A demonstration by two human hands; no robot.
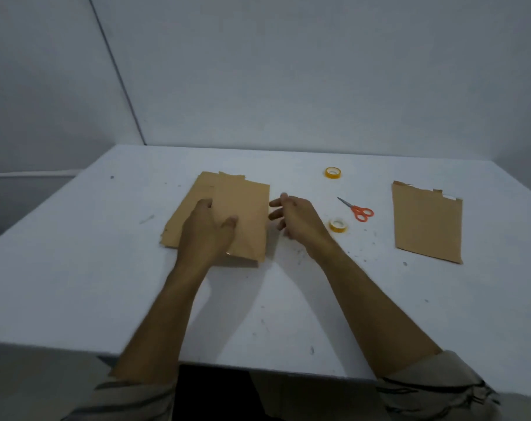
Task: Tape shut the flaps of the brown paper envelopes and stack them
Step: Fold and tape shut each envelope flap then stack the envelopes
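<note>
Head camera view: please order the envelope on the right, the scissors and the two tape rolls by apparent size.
1. The envelope on the right
2. The scissors
3. The near tape roll and the far tape roll: they look alike, so no ranking between them.

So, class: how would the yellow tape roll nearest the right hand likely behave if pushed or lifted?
The near tape roll lies flat on the table, so a push would probably slide it rather than roll it. It looks small beside the right hand, so likely light. On edge, it would probably roll.
</note>
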